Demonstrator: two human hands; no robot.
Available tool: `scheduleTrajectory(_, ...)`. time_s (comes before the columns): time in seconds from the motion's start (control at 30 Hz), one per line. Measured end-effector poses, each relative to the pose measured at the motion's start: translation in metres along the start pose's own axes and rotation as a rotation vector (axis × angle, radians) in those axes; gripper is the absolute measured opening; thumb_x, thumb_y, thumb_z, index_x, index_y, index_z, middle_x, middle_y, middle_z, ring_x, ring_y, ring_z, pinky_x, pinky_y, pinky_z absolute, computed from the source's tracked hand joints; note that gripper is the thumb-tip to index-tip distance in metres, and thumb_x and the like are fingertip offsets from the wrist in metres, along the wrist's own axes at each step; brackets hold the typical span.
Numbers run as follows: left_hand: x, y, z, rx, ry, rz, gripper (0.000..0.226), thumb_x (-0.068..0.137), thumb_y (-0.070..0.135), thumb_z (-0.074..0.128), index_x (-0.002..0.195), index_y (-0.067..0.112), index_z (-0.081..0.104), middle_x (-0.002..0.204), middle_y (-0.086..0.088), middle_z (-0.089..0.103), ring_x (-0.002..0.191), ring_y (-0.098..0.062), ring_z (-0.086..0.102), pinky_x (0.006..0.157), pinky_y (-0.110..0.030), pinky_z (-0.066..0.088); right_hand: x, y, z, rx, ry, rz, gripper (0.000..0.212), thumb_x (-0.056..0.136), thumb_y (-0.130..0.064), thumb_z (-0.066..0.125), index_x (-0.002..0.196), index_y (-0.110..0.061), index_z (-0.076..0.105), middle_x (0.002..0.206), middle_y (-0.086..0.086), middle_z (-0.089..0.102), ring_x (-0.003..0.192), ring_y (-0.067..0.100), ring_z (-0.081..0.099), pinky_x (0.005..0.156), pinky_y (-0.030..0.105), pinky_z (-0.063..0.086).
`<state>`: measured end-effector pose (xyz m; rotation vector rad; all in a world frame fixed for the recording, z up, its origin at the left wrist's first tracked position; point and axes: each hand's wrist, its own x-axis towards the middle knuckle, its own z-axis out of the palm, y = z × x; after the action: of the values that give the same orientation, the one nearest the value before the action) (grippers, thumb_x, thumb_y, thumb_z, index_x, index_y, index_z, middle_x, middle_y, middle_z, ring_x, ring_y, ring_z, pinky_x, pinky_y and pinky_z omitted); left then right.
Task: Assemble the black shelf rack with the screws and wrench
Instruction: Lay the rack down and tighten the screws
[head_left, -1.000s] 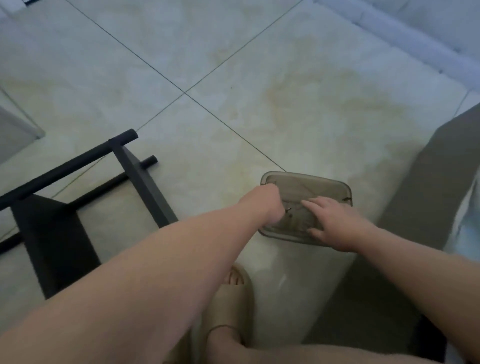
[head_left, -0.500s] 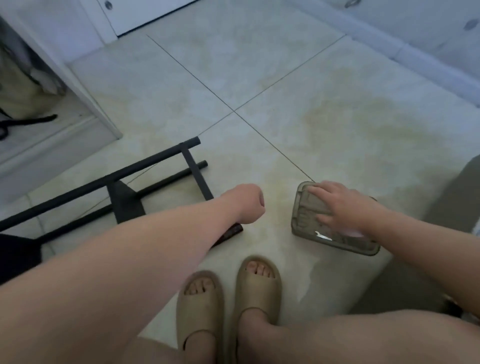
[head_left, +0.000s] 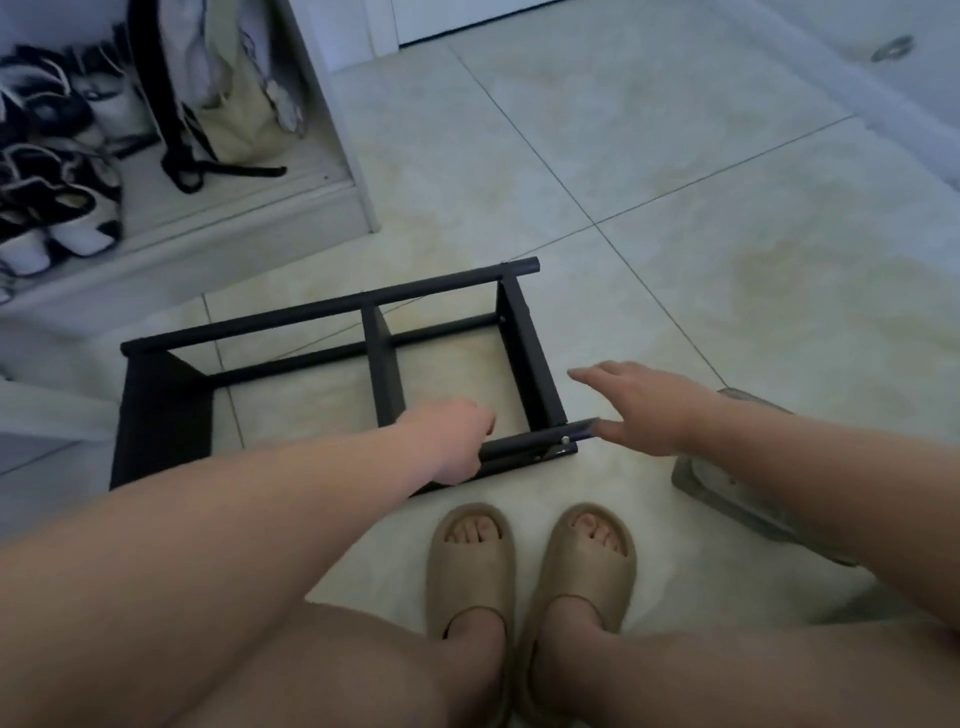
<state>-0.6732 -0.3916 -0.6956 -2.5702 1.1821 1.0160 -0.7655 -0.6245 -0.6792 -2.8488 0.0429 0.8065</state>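
- Rack (head_left: 383, 364) is lying on its side on the floor (head_left: 675, 260), just ahead of your sandals (head_left: 472, 566), with its near rail (head_left: 524, 448) running across in front of your toes.
- Your left hand (head_left: 457, 441) is sitting over that rail with its fingers (head_left: 480, 423) curling under. I cannot tell whether they are gripping the rail, a screw or nothing at all.
- Your right hand (head_left: 644, 410) is reaching in flat, with straight, spread fingers that are holding nothing. The lowest fingertip is touching the rail's right end or lying just beside it.
- A screw (head_left: 565, 440) is showing at the right corner joint, close to that fingertip, so I am judging this to be the joint in hand.
- To do it well, you are wanting the right palm pressing on the corner upright, so the frame is not rocking on the tile while the left hand is working.
- You are aiming to have the rail end sitting square against the upright before turning anything, because a skewed rail is likely to cross the thread.
- You are better off starting the screw by fingertip, then bringing in the wrench only for the last turns.
- The wrench is not showing anywhere. The box (head_left: 717, 483) is lying at your right, partly under your forearm, and its contents are hidden.
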Motion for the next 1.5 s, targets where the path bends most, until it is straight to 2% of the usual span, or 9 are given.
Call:
scheduleTrajectory(0.17, 0.025, -0.011, 0.033, 0.095, 0.045, 0.073, 0.038, 0.092, 0.02, 0.06, 0.127, 0.019, 0.047, 0.123, -0.006, 0.052, 0.109, -0.029, 0.053, 0.069, -0.038, 0.04, 0.028, -0.01, 0.037, -0.051, -0.076, -0.055, 0.069, 0.101, -0.039, 0.053, 0.16, -0.03, 0.018, 0.16, -0.008, 0.03, 0.14, 0.019, 0.039, 0.096, 0.037, 0.049)
scheduleTrajectory(0.3, 0.041, -0.004, 0.045, 0.108, 0.068, 0.072, 0.029, 0.093, 0.017, 0.059, 0.118, 0.018, 0.046, 0.113, -0.006, 0.054, 0.093, -0.029, 0.055, 0.063, -0.037, 0.035, 0.043, -0.003, 0.056, -0.06, -0.042, -0.057, 0.064, 0.101, -0.036, 0.054, 0.158, -0.028, 0.024, 0.156, -0.005, 0.03, 0.13, 0.021, 0.048, 0.085, 0.036, 0.05)
scheduleTrajectory(0.43, 0.05, -0.002, 0.049, 0.138, 0.145, 0.089, 0.024, 0.093, 0.013, 0.059, 0.115, 0.016, 0.049, 0.108, -0.006, 0.056, 0.091, -0.031, 0.06, 0.061, -0.036, 0.034, 0.047, 0.006, 0.072, -0.026, 0.002, -0.082, 0.063, 0.102, -0.032, 0.056, 0.157, -0.026, 0.026, 0.145, -0.003, 0.043, 0.119, 0.022, 0.054, 0.08, 0.033, 0.046)
scheduleTrajectory(0.6, 0.046, 0.0, 0.04, 0.176, 0.175, 0.076, 0.025, 0.092, 0.013, 0.059, 0.114, 0.016, 0.05, 0.107, -0.006, 0.057, 0.09, -0.03, 0.061, 0.06, -0.036, 0.034, 0.044, 0.01, 0.069, -0.04, 0.057, -0.095, 0.058, 0.103, -0.031, 0.053, 0.157, -0.026, 0.031, 0.139, -0.002, 0.051, 0.123, 0.022, 0.051, 0.08, 0.029, 0.039)
scheduleTrajectory(0.87, 0.026, -0.002, -0.037, 0.117, 0.383, -0.032, 0.02, 0.09, 0.013, 0.056, 0.094, 0.023, 0.039, 0.098, 0.0, 0.054, 0.08, -0.025, 0.052, 0.063, -0.037, 0.037, 0.024, 0.013, -0.006, 0.045, 0.325, -0.078, 0.041, 0.096, -0.008, 0.061, 0.136, -0.014, 0.059, 0.129, 0.006, 0.059, 0.116, 0.032, 0.054, 0.087, 0.043, 0.048)
scheduleTrajectory(1.0, 0.009, -0.001, -0.071, 0.059, 0.462, -0.022, 0.019, 0.091, 0.012, 0.058, 0.106, 0.022, 0.052, 0.096, 0.003, 0.055, 0.081, -0.021, 0.054, 0.062, -0.034, 0.035, 0.006, 0.005, -0.048, 0.061, 0.44, -0.07, 0.029, 0.099, -0.007, 0.059, 0.127, -0.008, 0.064, 0.118, 0.01, 0.062, 0.11, 0.035, 0.054, 0.087, 0.046, 0.047)
scheduleTrajectory(1.2, -0.03, 0.004, -0.127, -0.078, 0.63, 0.011, 0.016, 0.095, 0.018, 0.055, 0.111, 0.024, 0.054, 0.102, 0.004, 0.057, 0.09, -0.021, 0.056, 0.067, -0.035, 0.035, -0.034, -0.003, -0.126, -0.009, 0.635, -0.079, 0.028, 0.101, -0.014, 0.057, 0.128, -0.013, 0.067, 0.122, 0.006, 0.063, 0.105, 0.037, 0.057, 0.087, 0.047, 0.048)
scheduleTrajectory(1.3, -0.046, 0.011, -0.151, -0.179, 0.731, 0.017, 0.02, 0.097, 0.021, 0.056, 0.117, 0.023, 0.054, 0.108, 0.004, 0.058, 0.094, -0.023, 0.059, 0.068, -0.034, 0.037, -0.056, -0.009, -0.172, -0.012, 0.756, -0.113, 0.027, 0.098, -0.007, 0.062, 0.123, -0.011, 0.069, 0.121, 0.009, 0.063, 0.101, 0.039, 0.058, 0.081, 0.052, 0.052)
scheduleTrajectory(1.5, -0.059, 0.025, -0.176, -0.458, 0.997, 0.086, 0.027, 0.095, 0.026, 0.065, 0.12, 0.026, 0.056, 0.109, 0.013, 0.06, 0.093, -0.012, 0.059, 0.074, -0.027, 0.042, -0.092, -0.027, -0.257, -0.069, 0.906, -0.25, 0.029, 0.086, 0.01, 0.071, 0.113, 0.0, 0.072, 0.117, 0.017, 0.065, 0.104, 0.043, 0.062, 0.087, 0.056, 0.053)
